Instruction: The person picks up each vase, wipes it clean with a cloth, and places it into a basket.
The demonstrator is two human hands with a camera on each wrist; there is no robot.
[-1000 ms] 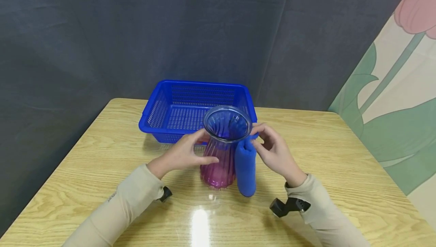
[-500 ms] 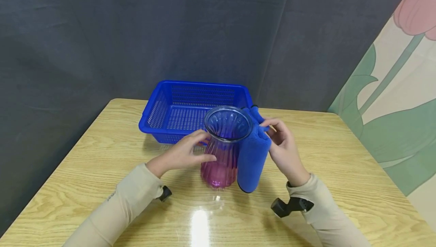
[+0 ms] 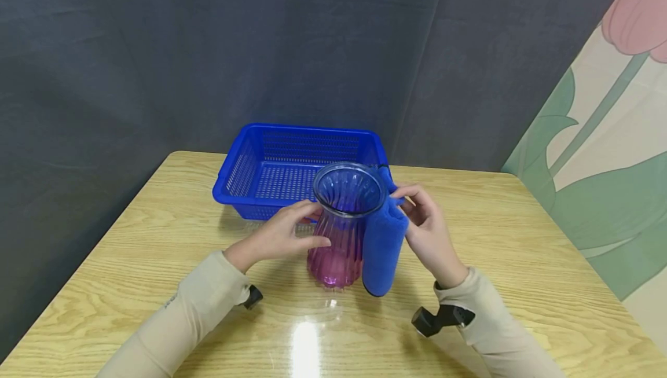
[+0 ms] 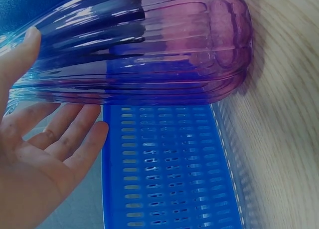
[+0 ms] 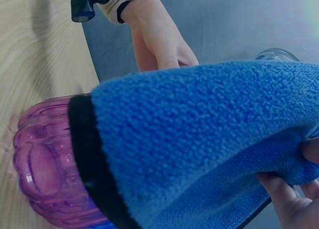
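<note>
A ribbed glass vase [image 3: 336, 256], blue at the rim and pink at the base, stands upright on the table in the head view. My left hand [image 3: 278, 233] holds its left side, thumb in front and fingers behind; the left wrist view shows the thumb and fingers [image 4: 75, 134] on either side of the glass. Between thumb and fingers, my right hand [image 3: 429, 230] pinches a folded blue cloth [image 3: 384, 250] with dark edging. The cloth hangs against the vase's right side. In the right wrist view the towelling [image 5: 189, 124] hides much of the glass.
Behind the vase sits a blue perforated plastic basket [image 3: 234, 198], partly hidden by the vase and cloth. The wooden table [image 3: 495, 221] ends at a dark curtain [image 3: 323, 48]. A tulip-patterned panel [image 3: 615, 164] stands at the right.
The cloth has spread from a narrow roll to a wider fold beside the vase. My right hand moved right, then slightly back left. The left hand and vase have barely moved.
</note>
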